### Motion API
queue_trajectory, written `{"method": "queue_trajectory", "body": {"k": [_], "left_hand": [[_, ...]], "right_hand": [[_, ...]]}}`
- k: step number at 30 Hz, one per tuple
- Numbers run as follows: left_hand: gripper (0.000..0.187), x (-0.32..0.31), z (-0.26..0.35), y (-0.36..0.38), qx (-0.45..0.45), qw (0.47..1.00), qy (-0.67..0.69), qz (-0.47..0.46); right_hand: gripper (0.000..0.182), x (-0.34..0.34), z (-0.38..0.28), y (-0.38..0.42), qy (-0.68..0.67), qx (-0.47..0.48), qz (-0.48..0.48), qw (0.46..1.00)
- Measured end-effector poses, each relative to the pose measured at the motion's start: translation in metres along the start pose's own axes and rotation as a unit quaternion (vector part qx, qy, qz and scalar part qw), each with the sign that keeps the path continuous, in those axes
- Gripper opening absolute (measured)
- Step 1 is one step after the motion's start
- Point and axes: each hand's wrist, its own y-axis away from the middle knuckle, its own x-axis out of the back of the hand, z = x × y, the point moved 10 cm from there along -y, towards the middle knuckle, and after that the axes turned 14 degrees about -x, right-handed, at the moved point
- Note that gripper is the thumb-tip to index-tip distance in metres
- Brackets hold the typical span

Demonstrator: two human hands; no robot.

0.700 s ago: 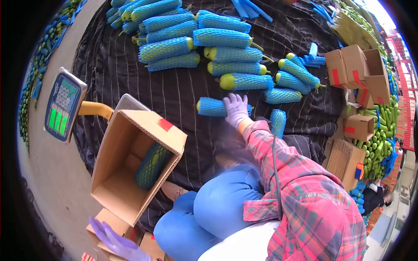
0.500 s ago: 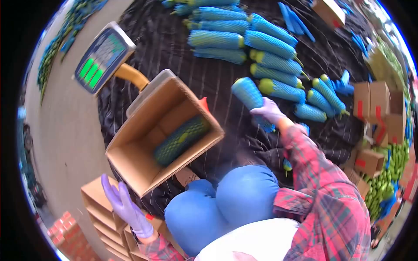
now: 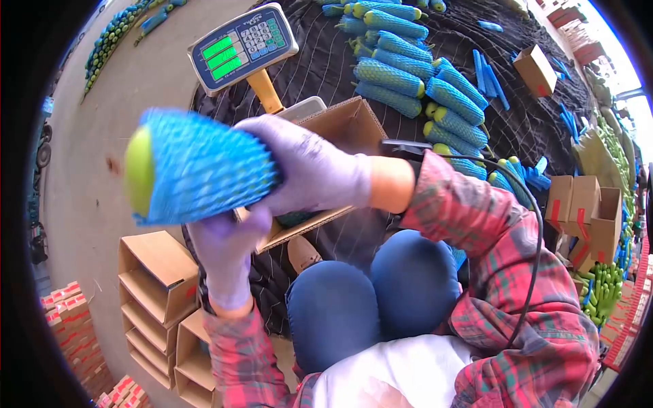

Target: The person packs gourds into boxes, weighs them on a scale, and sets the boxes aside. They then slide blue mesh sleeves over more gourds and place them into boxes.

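A long green gourd in a blue foam net (image 3: 204, 166) is held up close to the camera, its bare pale-green end (image 3: 139, 170) pointing left. My right hand (image 3: 306, 163), in a lilac glove, grips the gourd's right end. Under the gourd, my gloved left hand (image 3: 228, 255) holds it from below, with its fingers partly hidden. Behind the hands stands an open cardboard box (image 3: 347, 129) on a scale (image 3: 306, 107); a sliver of another netted gourd (image 3: 296, 217) shows inside. The scale's display (image 3: 241, 51) has lit green digits.
Several netted gourds (image 3: 391, 75) lie in rows on the black ground sheet (image 3: 313, 47). Empty cartons (image 3: 153, 279) are stacked at lower left, more boxes (image 3: 585, 211) at right. A black cable (image 3: 537, 251) runs along my right sleeve.
My right hand has brought the gourd from the ground sheet leftward and up, in front of the box. My left hand, open and empty before, has come up to the gourd.
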Motion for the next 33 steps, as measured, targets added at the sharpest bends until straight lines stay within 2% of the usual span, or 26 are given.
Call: {"method": "queue_trajectory", "body": {"k": [2, 3, 4, 5, 6, 8, 10, 11, 12, 14, 16, 17, 18, 20, 21, 22, 23, 25, 26, 27, 28, 29, 30, 31, 32, 33], "left_hand": [[0.055, 0.01, -0.025, 0.005, 0.149, 0.981, 0.073, 0.105], [0.061, 0.005, -0.024, -0.004, 0.102, 0.986, 0.095, 0.088], [0.071, -0.002, -0.019, -0.006, 0.103, 0.981, 0.148, 0.073], [0.076, 0.003, -0.015, -0.005, 0.106, 0.983, 0.137, 0.064], [0.082, 0.01, -0.011, 0.0, 0.114, 0.984, 0.128, 0.054], [0.088, 0.045, -0.018, 0.021, 0.092, 0.987, 0.031, 0.129], [0.089, 0.066, -0.053, 0.051, 0.122, 0.967, -0.22, 0.036], [0.083, 0.057, -0.074, 0.066, 0.176, 0.971, -0.161, 0.004], [0.077, 0.048, -0.09, 0.082, 0.231, 0.967, -0.103, -0.029], [0.063, 0.047, -0.096, 0.095, 0.235, 0.947, -0.197, -0.092], [0.05, 0.054, -0.105, 0.103, 0.238, 0.95, -0.193, -0.059], [0.047, 0.052, -0.101, 0.1, 0.229, 0.947, -0.215, -0.072], [0.044, 0.048, -0.095, 0.095, 0.219, 0.943, -0.235, -0.087], [0.04, 0.053, -0.105, 0.099, 0.256, 0.941, -0.209, -0.079], [0.039, 0.054, -0.107, 0.1, 0.248, 0.941, -0.215, -0.085], [0.037, 0.054, -0.11, 0.099, 0.238, 0.941, -0.221, -0.089], [0.039, 0.058, -0.115, 0.102, 0.25, 0.94, -0.212, -0.092], [0.045, 0.054, -0.105, 0.101, 0.254, 0.944, -0.195, -0.075], [0.051, 0.047, -0.096, 0.096, 0.246, 0.951, -0.181, -0.052], [0.062, 0.037, -0.072, 0.089, 0.21, 0.945, -0.249, -0.044], [0.062, 0.042, -0.062, 0.091, 0.207, 0.945, -0.252, -0.016], [0.06, 0.049, -0.049, 0.089, 0.14, 0.955, -0.258, -0.048], [0.059, 0.042, -0.04, 0.082, 0.106, 0.955, -0.267, -0.067], [0.057, 0.035, -0.031, 0.075, 0.07, 0.955, -0.276, -0.086], [0.056, 0.018, -0.011, 0.064, 0.067, 0.95, -0.291, -0.09], [0.055, 0.0, 0.005, 0.054, 0.062, 0.945, -0.308, -0.091]], "right_hand": [[0.076, -0.003, -0.001, -0.001, 0.082, 0.029, 0.043, 0.995], [0.075, 0.001, 0.006, -0.004, 0.082, -0.006, 0.03, 0.996], [0.074, 0.011, 0.014, -0.003, 0.083, -0.043, 0.017, 0.995], [0.073, 0.021, 0.022, 0.001, 0.135, -0.031, 0.027, 0.99], [0.073, 0.025, 0.042, 0.006, 0.129, -0.047, -0.018, 0.99], [0.073, 0.028, 0.073, 0.024, 0.171, -0.046, -0.063, 0.982], [0.074, 0.018, 0.1, 0.03, 0.217, -0.112, -0.132, 0.961], [0.075, 0.011, 0.113, 0.03, 0.227, -0.118, -0.161, 0.953], [0.075, 0.003, 0.132, 0.029, 0.259, -0.176, -0.205, 0.927], [0.078, -0.015, 0.168, 0.031, 0.361, -0.175, -0.258, 0.879], [0.085, -0.026, 0.202, 0.04, 0.471, -0.159, -0.216, 0.84], [0.091, -0.031, 0.213, 0.042, 0.48, -0.192, -0.214, 0.829], [0.088, -0.033, 0.199, 0.042, 0.48, -0.181, -0.208, 0.833], [0.058, -0.017, 0.153, 0.038, 0.456, -0.078, -0.169, 0.87], [0.053, 0.01, 0.119, 0.036, 0.413, -0.082, -0.146, 0.895], [0.046, 0.053, 0.078, 0.043, 0.298, -0.05, -0.061, 0.951], [0.043, 0.096, 0.05, 0.057, 0.265, -0.026, 0.008, 0.964], [0.048, 0.201, 0.045, 0.128, 0.179, -0.198, 0.166, 0.949], [0.057, 0.249, 0.07, 0.184, -0.004, -0.251, 0.26, 0.932], [0.064, 0.291, 0.092, 0.253, -0.003, -0.273, 0.352, 0.895], [0.068, 0.329, 0.131, 0.341, 0.087, -0.373, 0.423, 0.822], [0.074, 0.338, 0.15, 0.431, 0.091, -0.392, 0.533, 0.744], [0.083, 0.335, 0.196, 0.526, 0.114, -0.438, 0.529, 0.718], [0.096, 0.292, 0.192, 0.581, 0.114, -0.558, 0.576, 0.587], [0.113, 0.246, 0.212, 0.636, 0.179, -0.7, 0.512, 0.464], [0.125, 0.196, 0.248, 0.681, 0.11, -0.747, 0.486, 0.44]]}}
